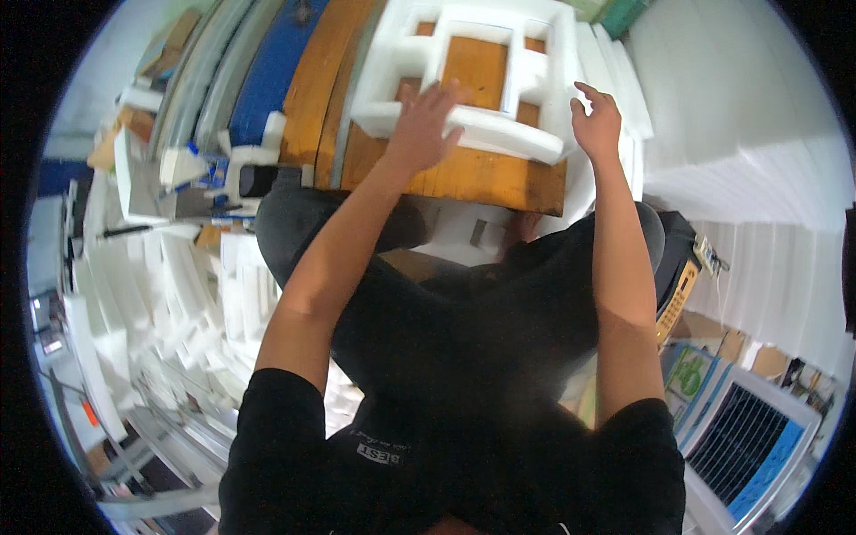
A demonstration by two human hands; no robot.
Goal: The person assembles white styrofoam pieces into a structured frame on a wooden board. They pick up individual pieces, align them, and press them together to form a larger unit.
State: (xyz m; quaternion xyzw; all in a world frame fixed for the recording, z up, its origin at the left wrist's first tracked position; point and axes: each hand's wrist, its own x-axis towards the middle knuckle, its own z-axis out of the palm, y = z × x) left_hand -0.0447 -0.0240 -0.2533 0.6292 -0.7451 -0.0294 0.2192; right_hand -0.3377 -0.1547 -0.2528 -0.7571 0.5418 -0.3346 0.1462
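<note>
Left hand (426, 129) spread over the foam frame (508, 134), right hand (596, 125) loosely curled beside it, so I'd steady both sides gently tbh.

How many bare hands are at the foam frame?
2: the left hand over the near side of the white foam frame, the right hand by its right edge.

Head cam, left of the pair, worn on person's head; v. wide fisheye, upright, facing down & fwd. Person's black shirt (446, 437) v. near, almost right under lens; left hand (423, 129) & right hand (599, 125) farther off, at wooden bench (499, 183), far side. Wide FOV also gets white foam pcs (178, 294) left, white sheets (740, 125) right. Straight edges bend twd rim.
</note>
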